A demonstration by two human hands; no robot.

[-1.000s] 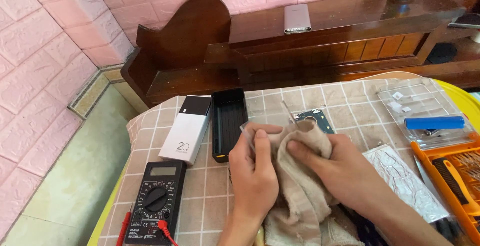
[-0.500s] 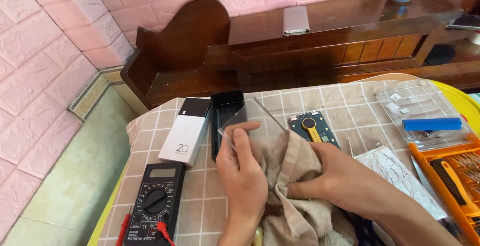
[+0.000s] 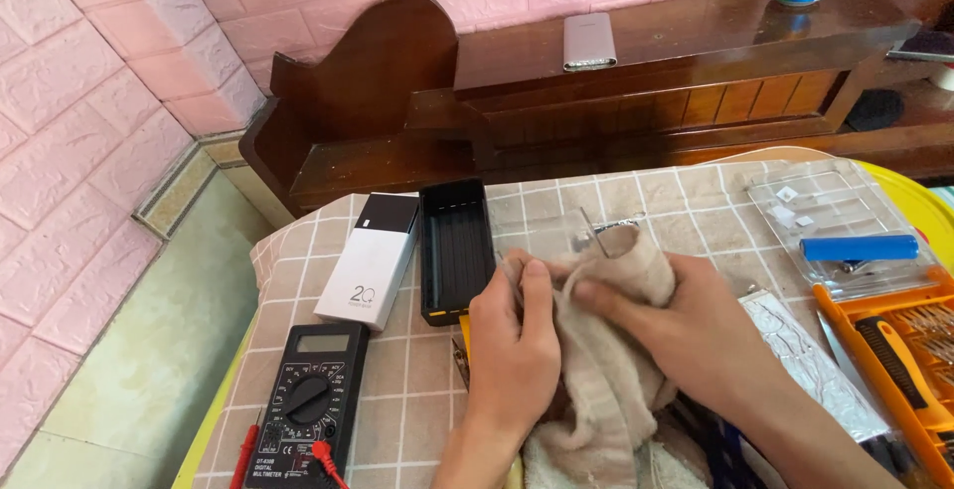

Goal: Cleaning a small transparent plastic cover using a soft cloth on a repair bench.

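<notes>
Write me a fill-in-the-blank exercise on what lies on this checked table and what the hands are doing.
1. Both hands, the left hand and the right hand, grip a beige ____.
2. The black open case lies directly right of a flat ____ box.
3. The black multimeter has two plugs of ____ colour at its bottom edge.
4. The orange tray holds a screwdriver with a black and ____ handle.

Missing words: cloth; white; red; orange

the beige cloth (image 3: 606, 390) hides whatever both hands press beneath it.
</notes>
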